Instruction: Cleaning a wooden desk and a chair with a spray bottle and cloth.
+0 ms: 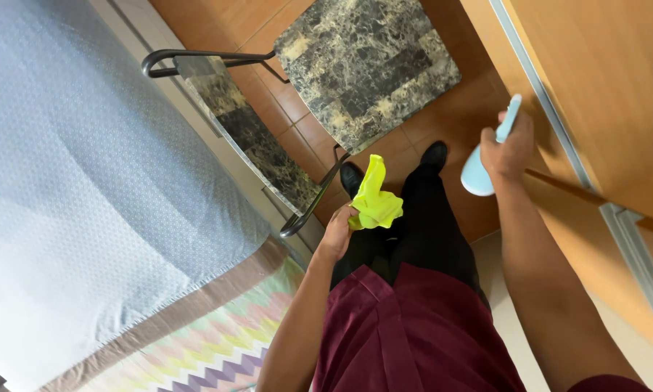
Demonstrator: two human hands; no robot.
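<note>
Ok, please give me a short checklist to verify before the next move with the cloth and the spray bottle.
1. Left hand grips yellow cloth: ok.
2. Right hand holds pale blue spray bottle: ok.
3. Nozzle direction: cannot tell.
4. Marble-patterned chair in front, seat bare: ok.
5. Shoes apart from the chair legs: cannot tell.

One head camera looks steeply down, close over the floor [457,109].

a home bedroom: bed [87,181], marble-patterned chair [363,65], wooden wardrobe [602,80], tiled floor [457,109].
</note>
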